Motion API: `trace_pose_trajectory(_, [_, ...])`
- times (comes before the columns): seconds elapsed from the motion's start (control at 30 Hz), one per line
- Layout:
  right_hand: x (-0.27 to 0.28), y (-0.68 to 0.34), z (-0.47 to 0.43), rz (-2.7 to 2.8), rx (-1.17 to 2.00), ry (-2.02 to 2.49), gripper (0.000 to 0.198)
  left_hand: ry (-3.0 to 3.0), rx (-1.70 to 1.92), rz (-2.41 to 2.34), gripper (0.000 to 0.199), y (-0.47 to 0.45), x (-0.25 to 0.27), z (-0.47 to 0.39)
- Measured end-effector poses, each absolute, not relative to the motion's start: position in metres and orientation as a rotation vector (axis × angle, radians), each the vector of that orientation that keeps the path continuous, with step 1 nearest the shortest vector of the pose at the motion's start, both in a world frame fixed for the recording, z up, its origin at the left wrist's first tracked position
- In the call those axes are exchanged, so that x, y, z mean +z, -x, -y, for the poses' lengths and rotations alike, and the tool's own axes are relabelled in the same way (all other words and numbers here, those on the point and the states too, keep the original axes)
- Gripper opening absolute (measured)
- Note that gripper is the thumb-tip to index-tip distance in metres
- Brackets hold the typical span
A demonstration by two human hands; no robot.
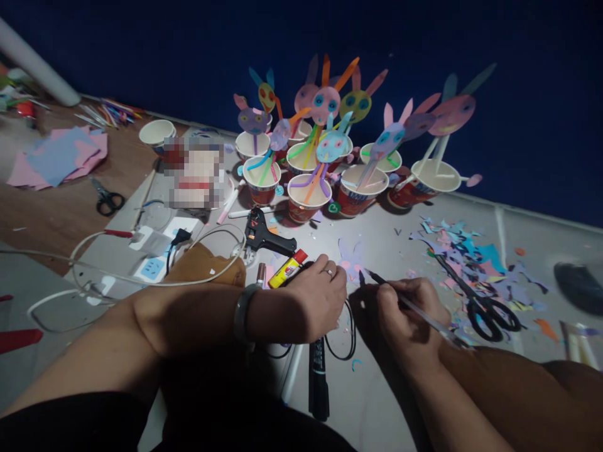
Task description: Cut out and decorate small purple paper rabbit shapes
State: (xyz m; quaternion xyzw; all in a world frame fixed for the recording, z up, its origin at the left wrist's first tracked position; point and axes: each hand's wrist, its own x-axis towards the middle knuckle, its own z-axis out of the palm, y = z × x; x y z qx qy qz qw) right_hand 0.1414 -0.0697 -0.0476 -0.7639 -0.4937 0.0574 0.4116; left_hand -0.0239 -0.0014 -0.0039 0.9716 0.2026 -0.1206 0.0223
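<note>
In the middle of the grey table lies a small pale purple paper cutout (351, 254) with pink spots. Bent fingers of my left hand (320, 295) press together at its left edge, though the fingertips are partly hidden. My right hand (414, 314) is closed around a thin pen (400, 295), its dark tip pointing at the cutout's right side. Beside my left wrist are a yellow and red glue stick (287, 270) and a brown-capped marker (261, 274). A black marker (319, 383) lies below that hand.
Several paper cups (308, 194) with paper bunny heads on straws stand at the back. A black glue gun (268, 232) lies before them. Scissors (485, 307) rest among paper scraps (475, 248) at right. Cables cross a power strip (153, 267); coloured paper (66, 154) is far left.
</note>
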Motion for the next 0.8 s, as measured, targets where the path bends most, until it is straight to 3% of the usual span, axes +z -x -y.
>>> trace_pose_trajectory(0.33, [-0.0526,-0.1411,0.0684,1.348,0.371,1.873,0.016,-3.004,-0.386,-0.637,0.062,0.0243,-0.0031,0.0026])
trace_pose_trajectory(0.8, [-0.0499,-0.1412,0.0651,1.365,0.406,1.881,0.017,-3.001,-0.397,-0.634,0.064,0.0246,-0.0015,0.0023])
